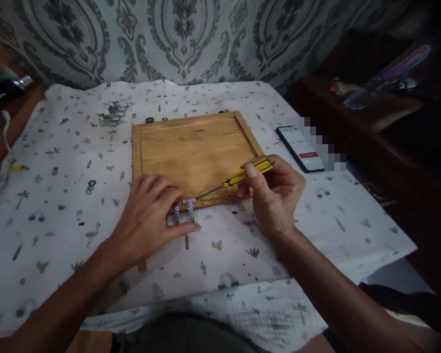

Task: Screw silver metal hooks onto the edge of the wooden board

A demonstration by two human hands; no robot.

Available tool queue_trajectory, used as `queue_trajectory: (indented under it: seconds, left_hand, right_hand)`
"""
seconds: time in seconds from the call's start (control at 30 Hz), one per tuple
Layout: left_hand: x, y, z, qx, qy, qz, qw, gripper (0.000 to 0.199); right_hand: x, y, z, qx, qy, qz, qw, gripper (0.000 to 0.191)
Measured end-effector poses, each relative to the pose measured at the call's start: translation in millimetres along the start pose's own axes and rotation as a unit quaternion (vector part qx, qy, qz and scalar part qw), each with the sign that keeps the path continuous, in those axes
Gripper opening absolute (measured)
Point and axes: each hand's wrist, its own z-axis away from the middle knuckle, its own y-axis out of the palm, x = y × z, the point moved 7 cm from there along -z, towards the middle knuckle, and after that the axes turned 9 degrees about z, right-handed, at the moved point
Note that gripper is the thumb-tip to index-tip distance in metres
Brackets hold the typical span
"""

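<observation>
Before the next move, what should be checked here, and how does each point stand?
1. Yellow-and-black-handled screwdriver in the right hand's grip: ok.
2. Screwdriver tip seated in a screw: cannot tell, too small.
3. Left hand at the silver metal fitting: ok; firmness, cannot tell.
4. Fitting at the near edge of the light-brown wooden panel: ok.
5. Black-edged phone apart from the panel: ok.

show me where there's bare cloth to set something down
Bare tablecloth: between the forearms; right of the right hand, nearer than the phone; left of the metal fittings. Crowded: the wooden panel's near edge, around left hand and screwdriver.
</observation>
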Motion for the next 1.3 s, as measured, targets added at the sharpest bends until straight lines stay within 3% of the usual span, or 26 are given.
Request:
queue_trajectory:
  seconds: [0.13, 0.3, 0.5, 0.8, 1.3]
  left_hand:
    - [-8.1, 6.7, -2.0, 0.017, 0.014, -0.036, 0.999, 0.050]
    - [-7.2, 10.3, -2.5, 0.024, 0.005, -0.044, 0.999, 0.038]
    - [-5.7, 5.4, -2.3, 0.025, -0.001, -0.040, 0.999, 0.042]
    - [9.9, 0.9, 3.5, 0.080, -0.027, -0.008, 0.996, 0.048]
    - [7.6, 2.2, 6.1, 0.101, -0.010, 0.001, 0.995, 0.045]
  right_hand:
    - [5.0, -1.3, 1.1, -0.002, -0.005, 0.001, 1.000, 0.031]
    - [10.3, -1.6, 1.8, -0.005, -0.011, -0.002, 1.000, 0.030]
    - [8.8, -2.7, 3.3, -0.006, -0.019, 0.003, 1.000, 0.026]
    - [10.1, -4.2, 3.3, -0.009, -0.019, 0.005, 1.000, 0.028]
    - [9.5, -3.0, 3.0, 0.003, -0.023, -0.008, 1.000, 0.025]
